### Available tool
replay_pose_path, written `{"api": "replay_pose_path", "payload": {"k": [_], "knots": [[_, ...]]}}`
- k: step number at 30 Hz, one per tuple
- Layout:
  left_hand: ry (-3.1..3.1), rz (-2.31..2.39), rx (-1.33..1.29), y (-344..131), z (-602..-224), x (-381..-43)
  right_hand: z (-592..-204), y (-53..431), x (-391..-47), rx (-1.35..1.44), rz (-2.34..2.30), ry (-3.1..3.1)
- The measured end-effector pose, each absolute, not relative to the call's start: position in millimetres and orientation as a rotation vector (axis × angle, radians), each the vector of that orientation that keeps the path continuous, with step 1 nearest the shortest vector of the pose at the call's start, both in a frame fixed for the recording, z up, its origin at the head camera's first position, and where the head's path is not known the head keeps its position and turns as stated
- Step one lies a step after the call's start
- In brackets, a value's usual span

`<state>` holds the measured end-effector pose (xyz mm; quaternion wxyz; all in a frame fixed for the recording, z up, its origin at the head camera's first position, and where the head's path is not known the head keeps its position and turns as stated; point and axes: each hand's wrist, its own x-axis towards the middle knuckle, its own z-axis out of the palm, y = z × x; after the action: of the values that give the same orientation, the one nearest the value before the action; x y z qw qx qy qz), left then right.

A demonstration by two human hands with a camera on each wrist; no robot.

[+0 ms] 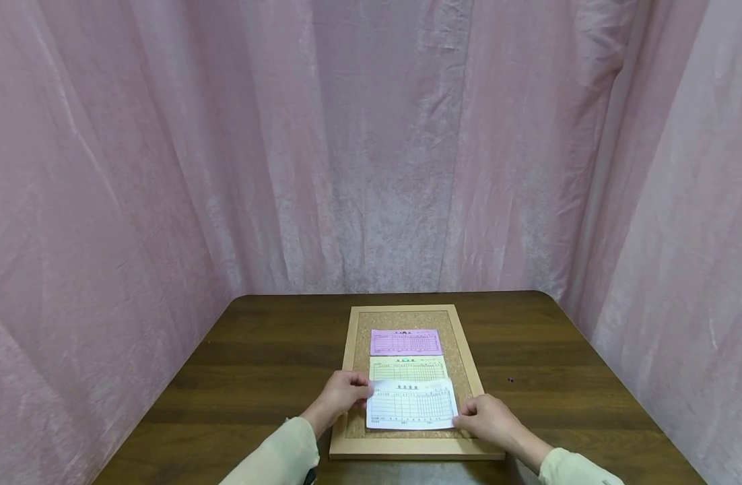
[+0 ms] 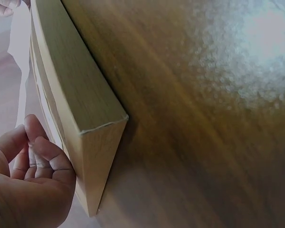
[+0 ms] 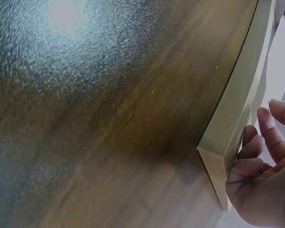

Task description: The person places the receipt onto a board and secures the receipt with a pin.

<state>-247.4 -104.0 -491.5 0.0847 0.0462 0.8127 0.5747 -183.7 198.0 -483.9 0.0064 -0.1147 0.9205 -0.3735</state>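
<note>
A white printed form (image 1: 411, 406) is pinched at its left edge by my left hand (image 1: 341, 395) and at its lower right corner by my right hand (image 1: 491, 420). It lies over the lower part of a framed cork board (image 1: 416, 447) and overlaps the bottom of a pale green form (image 1: 407, 368). Above that, a purple form (image 1: 405, 342) is on the cork, with a small dark spot at its top middle. In the left wrist view, thumb and forefinger of the left hand (image 2: 35, 175) meet at the paper's edge. The right hand (image 3: 268, 171) pinches similarly beside the wooden frame.
The board lies on a dark brown wooden table (image 1: 274, 357). To the right of the board sits a tiny dark object (image 1: 510, 380). Pink curtains (image 1: 383, 148) hang behind the table and on both sides.
</note>
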Motion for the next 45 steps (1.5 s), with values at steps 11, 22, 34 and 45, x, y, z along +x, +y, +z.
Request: {"api": "replay_pose_path", "payload": {"k": [11,22,34,45], "knots": [[2.460,1.675,0.135,-105.1,-489.3,-245.2,-484.0,200.6,-185.7,-0.383,-1.142,2.913],[2.457,1.682,0.162,-105.3,-489.7,-243.7,-485.0,197.4,-191.8,-0.348,-1.153,3.028],[2.494,1.644,0.163,-103.0,-489.0,-242.1,-496.6,198.4,-197.7,-0.939,-0.752,3.110],[2.539,1.589,0.148,-100.8,-490.8,-242.8,-500.5,199.0,-198.8,-1.042,-0.641,3.076]]}}
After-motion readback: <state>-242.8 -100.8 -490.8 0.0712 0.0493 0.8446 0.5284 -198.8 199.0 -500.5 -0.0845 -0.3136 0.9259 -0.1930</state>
